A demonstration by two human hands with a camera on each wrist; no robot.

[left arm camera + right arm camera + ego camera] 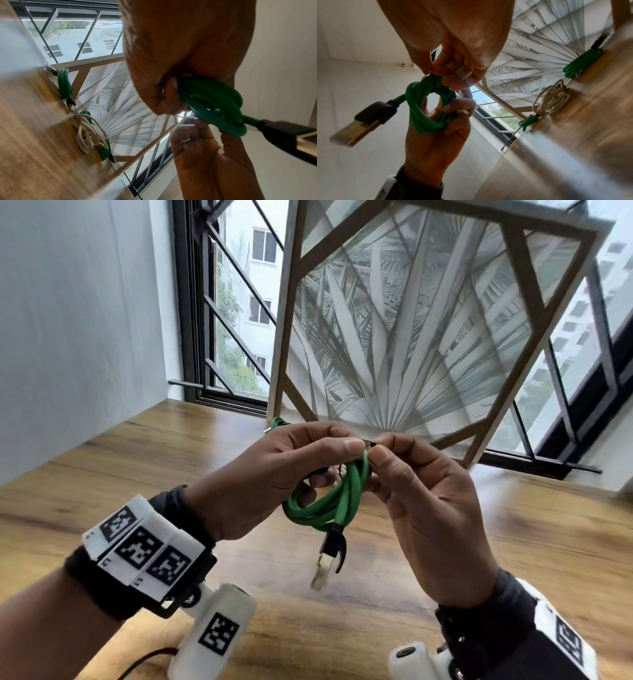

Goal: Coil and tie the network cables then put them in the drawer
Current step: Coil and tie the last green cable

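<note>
1. Left hand (274, 474) grip closed around the coiled green network cable (329, 501), held above the table (137, 474) so its loops stay bunched.
2. Right hand (421, 508) pinches a thin black tie (370, 444) at the coil's top, likely cinching it.
3. Other bundles (65, 83) wait far, by the window.

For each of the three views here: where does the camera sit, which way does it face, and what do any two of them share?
Head: worn on the head, facing forward and down at the green coil; left hand and right hand show.
Left wrist: looks along the left hand; right hand below.
Right wrist: looks along the right hand; left hand below.
Shared: all three see the coil; both wrist views see a white cable bundle on the table.
</note>
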